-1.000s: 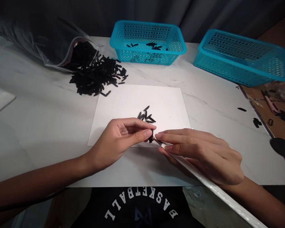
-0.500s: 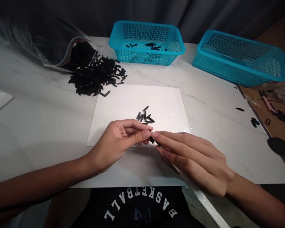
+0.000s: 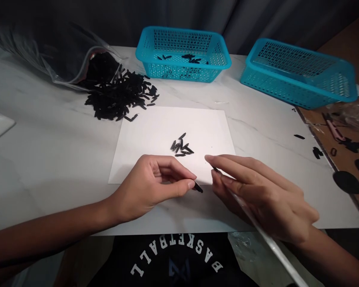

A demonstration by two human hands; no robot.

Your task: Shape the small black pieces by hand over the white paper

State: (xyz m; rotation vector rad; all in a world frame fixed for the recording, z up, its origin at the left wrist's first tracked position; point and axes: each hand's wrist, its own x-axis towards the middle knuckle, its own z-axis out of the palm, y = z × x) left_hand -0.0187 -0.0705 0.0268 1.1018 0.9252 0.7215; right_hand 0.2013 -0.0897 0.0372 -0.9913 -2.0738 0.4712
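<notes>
Between thumb and fingers, my left hand (image 3: 158, 183) pinches a small, narrow black piece (image 3: 199, 187) over the near edge of the white paper (image 3: 149, 123). My right hand (image 3: 260, 191) is closed around a long, thin whitish stick-like tool (image 3: 269, 243) with a dark tip, its kind unclear. A gap separates the tool's tip from the black piece. Beyond my left fingertips, a small heap of similar black pieces (image 3: 181, 146) rests on the paper.
Black pieces spill in a big pile (image 3: 119, 95) from a clear plastic bag (image 3: 62, 67). One blue basket (image 3: 182, 71) contains several pieces; another blue basket (image 3: 287, 87) stands to its right. A pink-handled cutter (image 3: 333, 127) and black discs (image 3: 347, 182) lie at the right.
My hands have moved apart. The right one has drawn away to the right with the tool, while the left has come slightly nearer, the black piece now jutting out from its fingertips.
</notes>
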